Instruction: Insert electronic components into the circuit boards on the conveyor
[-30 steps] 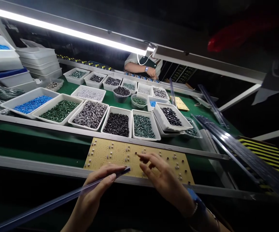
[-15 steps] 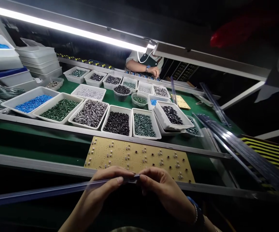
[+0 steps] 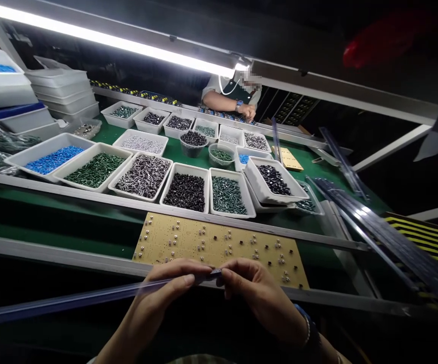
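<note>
My left hand (image 3: 171,288) is closed around a long clear plastic tube (image 3: 90,300), which slants out to the left edge of the view. At the tube's right end, a small dark part (image 3: 216,273) shows between the two hands. My right hand (image 3: 255,290) pinches at that end, thumb against forefinger; the fingertips partly hide what they grip. Just beyond both hands lies a tan circuit board (image 3: 188,237), set with several small silver and black components.
Behind the board, white trays (image 3: 186,189) of loose components stand in rows on the green bench (image 3: 169,147). More clear tubes (image 3: 359,217) lie at the right. Stacked white trays (image 3: 61,91) stand at the left. Across the bench is a co-worker's hand (image 3: 247,112).
The view has shifted slightly. My hands keep nearly the same pose at the tube's end, where the dark part now looks slightly tilted.
</note>
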